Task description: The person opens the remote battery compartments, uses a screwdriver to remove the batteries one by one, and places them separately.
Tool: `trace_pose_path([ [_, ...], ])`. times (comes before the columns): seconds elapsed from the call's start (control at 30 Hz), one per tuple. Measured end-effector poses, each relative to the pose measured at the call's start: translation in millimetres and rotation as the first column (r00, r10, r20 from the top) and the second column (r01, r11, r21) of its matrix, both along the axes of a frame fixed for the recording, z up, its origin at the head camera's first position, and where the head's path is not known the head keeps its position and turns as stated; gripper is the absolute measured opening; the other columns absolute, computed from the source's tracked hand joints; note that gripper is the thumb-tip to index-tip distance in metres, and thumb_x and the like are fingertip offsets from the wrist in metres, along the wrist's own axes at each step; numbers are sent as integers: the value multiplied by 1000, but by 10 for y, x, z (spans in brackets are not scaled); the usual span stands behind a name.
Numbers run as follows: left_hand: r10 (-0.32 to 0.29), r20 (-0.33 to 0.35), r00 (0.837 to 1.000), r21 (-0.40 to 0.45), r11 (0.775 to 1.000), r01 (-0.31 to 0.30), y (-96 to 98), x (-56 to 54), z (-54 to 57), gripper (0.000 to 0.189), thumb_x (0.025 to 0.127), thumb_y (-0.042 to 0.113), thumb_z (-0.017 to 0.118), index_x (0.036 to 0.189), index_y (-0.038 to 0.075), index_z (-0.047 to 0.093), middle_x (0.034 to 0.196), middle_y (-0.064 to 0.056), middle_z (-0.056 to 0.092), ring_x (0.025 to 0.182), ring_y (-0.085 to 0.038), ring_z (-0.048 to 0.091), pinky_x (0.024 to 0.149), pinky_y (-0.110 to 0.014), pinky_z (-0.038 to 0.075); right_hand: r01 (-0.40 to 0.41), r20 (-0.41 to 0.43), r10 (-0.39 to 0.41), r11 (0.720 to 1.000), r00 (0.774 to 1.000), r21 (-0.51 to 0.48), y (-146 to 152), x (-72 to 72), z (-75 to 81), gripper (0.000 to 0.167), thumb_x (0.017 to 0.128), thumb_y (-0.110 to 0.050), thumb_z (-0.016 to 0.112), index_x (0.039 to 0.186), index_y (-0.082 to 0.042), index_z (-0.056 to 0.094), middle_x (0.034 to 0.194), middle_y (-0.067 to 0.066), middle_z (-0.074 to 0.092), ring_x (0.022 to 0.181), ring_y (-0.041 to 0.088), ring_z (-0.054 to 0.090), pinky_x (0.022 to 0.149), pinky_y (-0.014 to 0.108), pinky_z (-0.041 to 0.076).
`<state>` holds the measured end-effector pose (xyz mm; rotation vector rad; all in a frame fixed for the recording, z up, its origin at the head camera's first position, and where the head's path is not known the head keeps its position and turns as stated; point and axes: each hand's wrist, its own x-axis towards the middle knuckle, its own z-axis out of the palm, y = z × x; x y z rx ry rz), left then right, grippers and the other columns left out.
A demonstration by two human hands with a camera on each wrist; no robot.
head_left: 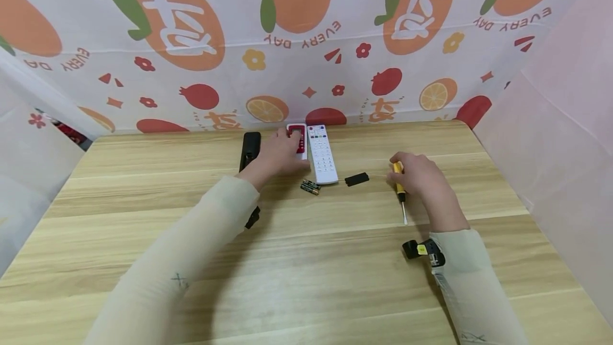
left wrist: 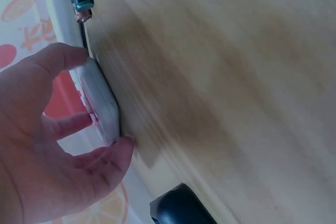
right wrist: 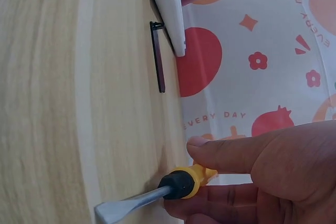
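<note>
Supporting tabletop (head_left: 306,292): pale wood grain; everything below lies on it or just over it.
Left hand (head_left: 278,156): thumb at one edge of the red-and-white handset, fingertips at the opposite edge and one finger on its face, so it holds the handset.
Right hand (head_left: 421,174): thumb and fingers closed round the screwdriver's yellow handle, blade left free.
Black handset (head_left: 251,145): left of the left hand, partly hidden by it; probably hard plastic.
White remote (head_left: 324,156): flat, just right of the red-and-white handset; likely light and stiff, best taken by its long edges.
Red-and-white handset (head_left: 301,146): at the far edge of the tabletop, near the patterned cloth; looks light, rigid and smooth enough to slide, so the side walls suit a grip better than the buttoned face.
Screwdriver (head_left: 401,194): stiff, light; the handle should grip well, the thin metal shaft less so.
Black cover (head_left: 357,179): right of the white remote's near end; thin, perhaps breakable at its tabs, so pinch the edges.
Batteries (head_left: 310,187): side by side, dense for their size, prone to roll; pinch across the middle.
</note>
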<state>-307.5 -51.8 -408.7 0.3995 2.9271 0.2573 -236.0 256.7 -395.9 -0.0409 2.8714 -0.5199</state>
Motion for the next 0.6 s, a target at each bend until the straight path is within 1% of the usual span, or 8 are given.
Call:
trace_pose_path([
  [0.1, 4, 7, 1000, 1, 1000, -4, -3, 4, 11, 85, 84, 49, 71, 150, 9, 35, 138, -26, 39, 118, -37, 43, 102, -54, 42, -4, 3, 4, 1000, 1000, 3, 0, -4, -9, 48, 95, -27, 68, 135, -5, 56, 128, 25, 60, 104, 38, 56, 93, 55, 46],
  [0.2, 6, 11, 1000, -2, 1000, -6, -9, 19, 15, 80, 85, 46, 69, 151, 16, 36, 141, -27, 37, 120, -39, 42, 102, -56, 42, -16, -2, 16, 1000, 1000, 11, 8, 5, -26, 48, 94, -27, 69, 135, -5, 56, 127, 25, 61, 104, 37, 57, 94, 56, 47],
  [0.33, 7, 12, 1000, -13, 1000, -7, -21, 27, 13, 68, 87, 43, 66, 148, 25, 42, 145, -28, 33, 123, -42, 40, 99, -58, 43, -27, -4, 27, 999, 1000, 18, 14, 9, -34, 48, 93, -26, 71, 135, -6, 57, 119, 23, 64, 97, 35, 58, 88, 53, 48],
  [0.43, 6, 17, 1000, -17, 1000, -6, -28, 25, 8, 58, 88, 42, 65, 142, 28, 48, 143, -28, 34, 123, -42, 39, 98, -58, 43, -26, -1, 26, 999, 1000, 18, 19, 2, -38, 49, 92, -26, 71, 134, -6, 57, 116, 22, 65, 94, 33, 57, 86, 52, 48],
  [0.53, -7, 10, 1000, -17, 1000, 7, -35, 24, -4, 49, 92, 40, 63, 137, 28, 52, 142, -28, 36, 123, -43, 38, 100, -59, 42, -25, -3, 25, 1000, 1000, 16, 18, 1, -42, 49, 93, -29, 70, 134, -7, 57, 120, 23, 64, 96, 34, 57, 88, 53, 48],
  [0.6, -13, 1, 1000, -16, 1000, 13, -36, 25, -12, 46, 93, 40, 63, 136, 27, 53, 141, -28, 39, 122, -43, 39, 101, -57, 40, -22, -3, 23, 1000, 1000, 14, 14, 1, -45, 49, 94, -31, 69, 134, -7, 57, 121, 23, 64, 97, 35, 57, 89, 54, 48],
])
